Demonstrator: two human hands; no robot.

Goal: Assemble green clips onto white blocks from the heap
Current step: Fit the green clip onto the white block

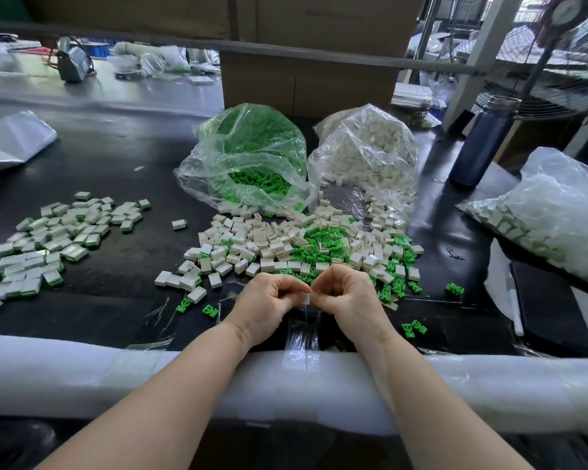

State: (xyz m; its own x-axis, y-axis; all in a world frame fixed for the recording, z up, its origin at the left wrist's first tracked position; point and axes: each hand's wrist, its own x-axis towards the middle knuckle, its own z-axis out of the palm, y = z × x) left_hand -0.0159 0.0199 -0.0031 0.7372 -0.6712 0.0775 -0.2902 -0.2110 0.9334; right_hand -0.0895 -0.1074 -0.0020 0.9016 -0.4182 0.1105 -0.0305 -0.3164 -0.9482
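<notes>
Both hands, left hand (264, 301) and right hand (342, 293), have curled fingers pinching one white block (307, 297) together, just in front of the heap (302, 245) on the counter (116, 164).

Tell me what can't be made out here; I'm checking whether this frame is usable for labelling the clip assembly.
Head view only:
- White block pinched between left hand and right hand: mostly hidden by fingers; whether a green clip is on it cannot be told.
- Finished pile: cut off by the left edge.
- Bag at right: contents blurred by plastic, cut by the edge.
</notes>
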